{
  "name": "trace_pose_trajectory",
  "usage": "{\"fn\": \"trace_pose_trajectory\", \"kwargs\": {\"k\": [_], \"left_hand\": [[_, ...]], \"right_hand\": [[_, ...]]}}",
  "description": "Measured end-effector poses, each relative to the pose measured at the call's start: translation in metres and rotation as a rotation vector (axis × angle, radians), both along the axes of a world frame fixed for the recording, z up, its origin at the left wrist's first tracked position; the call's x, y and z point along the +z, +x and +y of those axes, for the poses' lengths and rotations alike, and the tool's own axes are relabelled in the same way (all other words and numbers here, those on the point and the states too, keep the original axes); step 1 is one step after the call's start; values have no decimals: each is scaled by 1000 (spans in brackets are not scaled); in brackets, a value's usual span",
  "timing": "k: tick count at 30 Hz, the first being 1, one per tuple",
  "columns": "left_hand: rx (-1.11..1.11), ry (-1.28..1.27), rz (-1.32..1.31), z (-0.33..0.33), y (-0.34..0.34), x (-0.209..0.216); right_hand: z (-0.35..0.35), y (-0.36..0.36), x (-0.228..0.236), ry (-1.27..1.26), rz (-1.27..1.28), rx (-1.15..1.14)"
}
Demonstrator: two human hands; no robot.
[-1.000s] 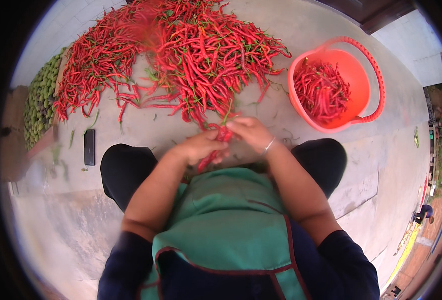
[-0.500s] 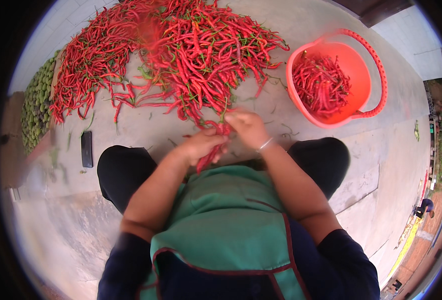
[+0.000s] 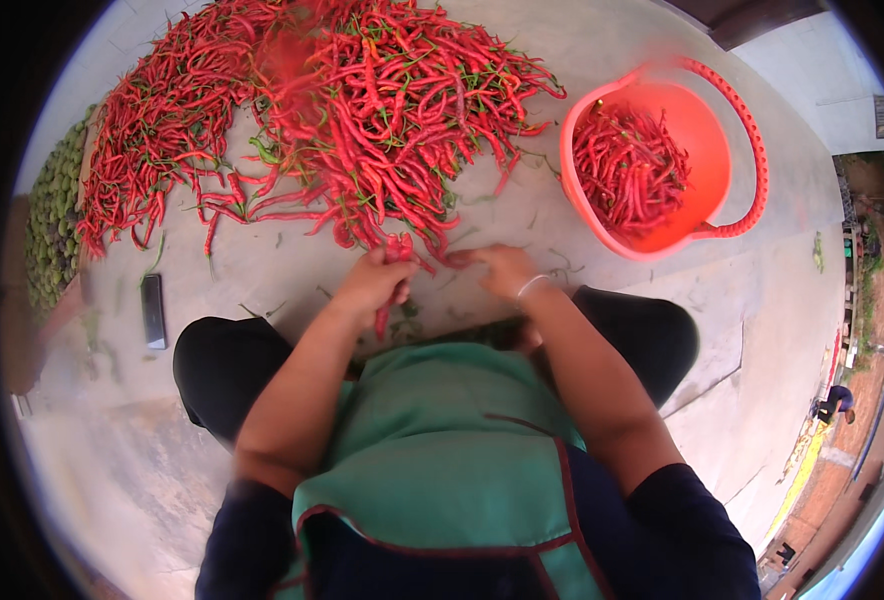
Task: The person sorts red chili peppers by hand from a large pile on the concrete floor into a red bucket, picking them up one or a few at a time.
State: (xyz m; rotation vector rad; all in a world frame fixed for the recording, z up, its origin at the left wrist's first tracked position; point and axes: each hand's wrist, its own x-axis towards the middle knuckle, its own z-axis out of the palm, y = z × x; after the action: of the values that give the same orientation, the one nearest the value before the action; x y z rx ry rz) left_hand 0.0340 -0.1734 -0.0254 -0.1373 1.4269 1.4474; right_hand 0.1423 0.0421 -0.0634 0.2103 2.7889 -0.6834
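Note:
My left hand (image 3: 370,285) is closed round a few red chili peppers (image 3: 382,320); their ends stick out above and below the fist. To its right, my right hand (image 3: 507,270) pinches the end of another red chili pepper (image 3: 442,254) at the near edge of the heap, its fingertips slightly blurred. In front of both hands spreads a large heap of red chili peppers (image 3: 392,130), many with green stems. A coral-red plastic basket (image 3: 707,160) with a raised handle stands at the right, partly filled with red chili peppers (image 3: 632,170).
On the concrete floor (image 3: 212,300), a dark phone (image 3: 153,312) lies left of my left knee. Green stem bits are scattered between my legs and the heap. A pile of green produce (image 3: 54,220) sits at the far left. Another person (image 3: 838,402) is far off at the right.
My hands have moved apart. The right hand has left the bunch in my left hand and reached a chili pepper at the heap's edge. The left hand still holds its peppers.

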Motion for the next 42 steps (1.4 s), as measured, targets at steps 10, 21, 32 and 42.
{"fn": "trace_pose_trajectory", "kwargs": {"k": [10, 21, 32, 42], "left_hand": [[166, -38, 51, 7, -15, -3], [-99, 120, 275, 28, 2, 8], [379, 39, 126, -26, -21, -5], [271, 69, -25, -12, -17, -2]], "right_hand": [[73, -73, -47, 378, 188, 148], [-30, -51, 64, -481, 392, -300], [-37, -70, 0, 202, 57, -69], [-5, -86, 11, -298, -462, -140]]}}
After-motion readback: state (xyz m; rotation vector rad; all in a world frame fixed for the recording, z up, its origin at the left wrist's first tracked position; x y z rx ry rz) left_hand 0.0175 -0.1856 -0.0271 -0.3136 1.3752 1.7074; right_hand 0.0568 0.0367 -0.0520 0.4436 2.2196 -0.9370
